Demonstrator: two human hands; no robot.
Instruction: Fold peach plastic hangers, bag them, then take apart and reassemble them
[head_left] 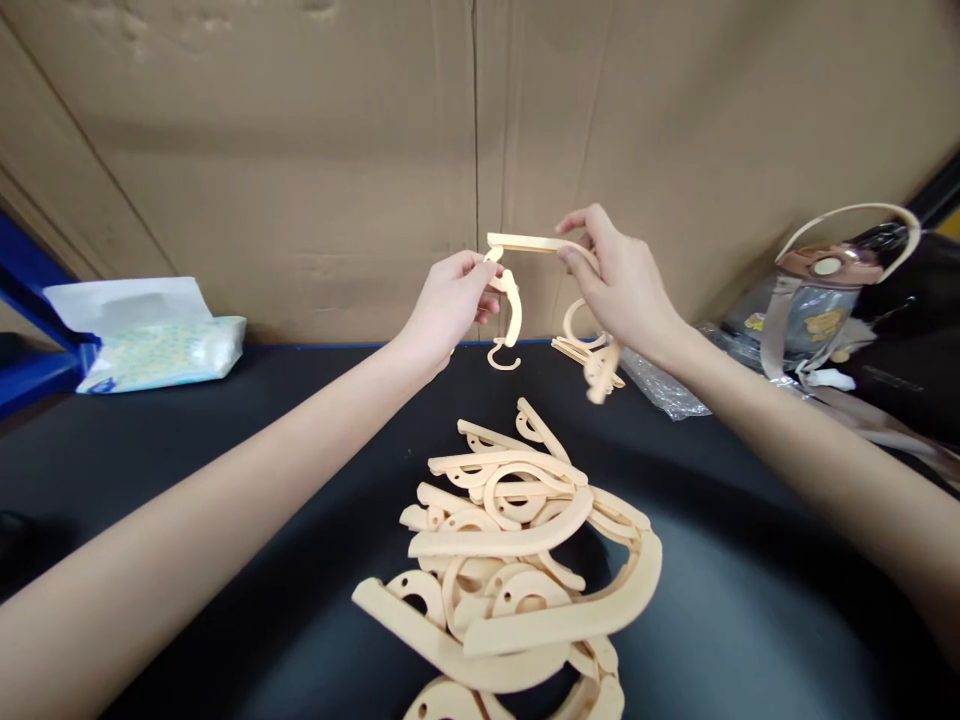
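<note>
A beige folding hanger (525, 242) is held up above the far part of the table between both hands. My left hand (454, 300) is closed on its left end, near a short curved piece (514, 310) that hangs down. With thumb and fingers, my right hand (619, 275) grips the right end of its straight arm. Below my left hand lies a loose beige hook (504, 357). Under my right hand are more beige hanger parts (589, 350), one of them blurred. Nearer to me spreads a pile of beige folding hangers (499, 545), overlapping one another.
A black table (247, 470) carries everything, with a cardboard wall (337, 170) behind it. At left stands a pack of tissues or wipes (161, 350) by a blue frame. Clear plastic wrap (667, 385) and a handled transparent bottle (817, 300) with a strap are at right.
</note>
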